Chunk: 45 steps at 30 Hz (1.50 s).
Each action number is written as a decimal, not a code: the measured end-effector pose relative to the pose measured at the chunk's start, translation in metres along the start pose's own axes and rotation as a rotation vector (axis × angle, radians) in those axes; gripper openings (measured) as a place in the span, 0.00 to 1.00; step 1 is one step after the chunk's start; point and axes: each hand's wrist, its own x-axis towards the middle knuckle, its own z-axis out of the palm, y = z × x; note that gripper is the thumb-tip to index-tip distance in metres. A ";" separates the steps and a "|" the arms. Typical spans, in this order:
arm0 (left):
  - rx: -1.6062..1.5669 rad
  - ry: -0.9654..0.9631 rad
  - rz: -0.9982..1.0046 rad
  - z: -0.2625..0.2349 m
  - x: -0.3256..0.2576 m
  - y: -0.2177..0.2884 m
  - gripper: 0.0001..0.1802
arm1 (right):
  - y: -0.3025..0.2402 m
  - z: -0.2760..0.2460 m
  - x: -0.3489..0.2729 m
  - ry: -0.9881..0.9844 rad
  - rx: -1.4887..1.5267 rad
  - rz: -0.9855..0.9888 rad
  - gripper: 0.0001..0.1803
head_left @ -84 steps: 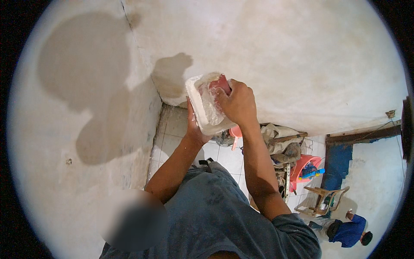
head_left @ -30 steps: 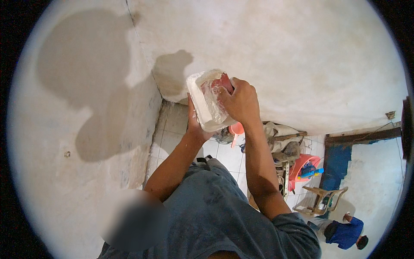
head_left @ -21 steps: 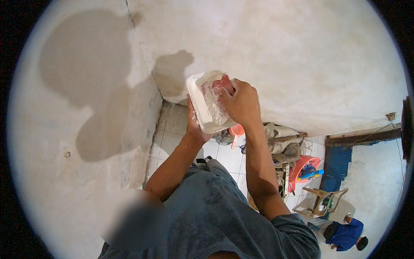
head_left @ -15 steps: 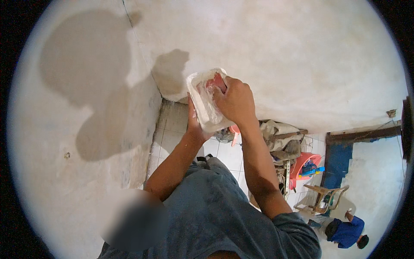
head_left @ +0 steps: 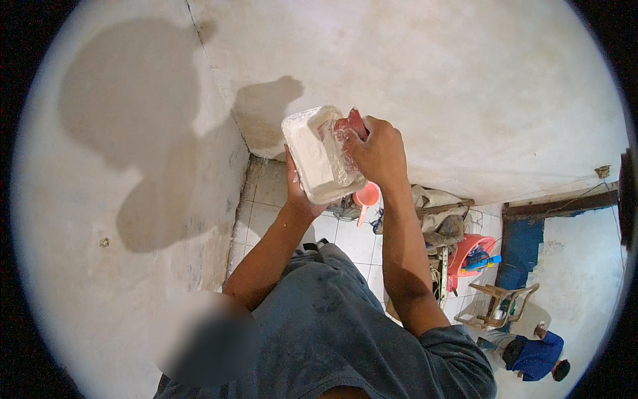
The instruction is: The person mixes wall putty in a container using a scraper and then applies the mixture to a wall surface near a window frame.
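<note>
My left hand (head_left: 298,189) holds up a white rectangular tub (head_left: 321,195) from its left side and underneath, with the fingers partly hidden behind it. Off-white paste (head_left: 315,151), like wall putty, coats the inside. My right hand (head_left: 380,151) is closed around a red putty scraper (head_left: 355,123) smeared with the paste. The scraper's broad blade rests at the tub's right side, its edge against the inner wall as far as I can see. Tub and scraper are close to the corner where two plastered walls meet.
Below the tub, a pink dipper (head_left: 366,195) lies on the tiled floor (head_left: 353,239). Crumpled sacks (head_left: 438,216), a pink basin (head_left: 465,259) and a wooden stool (head_left: 503,304) line the right wall. Beyond them another person (head_left: 533,356) in blue is at the far wall.
My right hand and the scraper have moved right, from inside the tub to its right side. More paste surface shows now. The tub has shifted slightly left.
</note>
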 end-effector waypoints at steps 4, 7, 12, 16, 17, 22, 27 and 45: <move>0.006 0.028 -0.011 -0.006 -0.002 0.002 0.39 | 0.010 -0.003 0.003 0.087 0.064 -0.034 0.18; 0.029 0.062 0.011 -0.003 -0.001 0.004 0.38 | 0.011 -0.012 0.003 0.072 0.093 0.057 0.17; -0.036 -0.038 -0.048 0.007 0.002 0.003 0.38 | 0.014 -0.006 0.000 0.009 0.236 0.047 0.16; 0.023 0.010 -0.053 0.014 0.006 -0.001 0.43 | 0.006 -0.004 0.001 0.013 0.168 -0.008 0.16; -0.001 -0.015 -0.056 0.013 0.005 -0.001 0.41 | 0.004 -0.003 0.001 -0.014 0.199 0.012 0.17; -0.081 -0.088 -0.074 0.009 0.005 0.000 0.39 | 0.006 0.008 0.004 -0.057 0.211 0.025 0.18; -0.072 -0.054 -0.054 0.006 0.004 0.000 0.36 | -0.001 0.018 0.003 -0.053 0.205 -0.043 0.16; 0.012 0.086 -0.069 0.002 0.000 0.009 0.42 | -0.017 0.013 -0.002 0.024 0.215 -0.123 0.15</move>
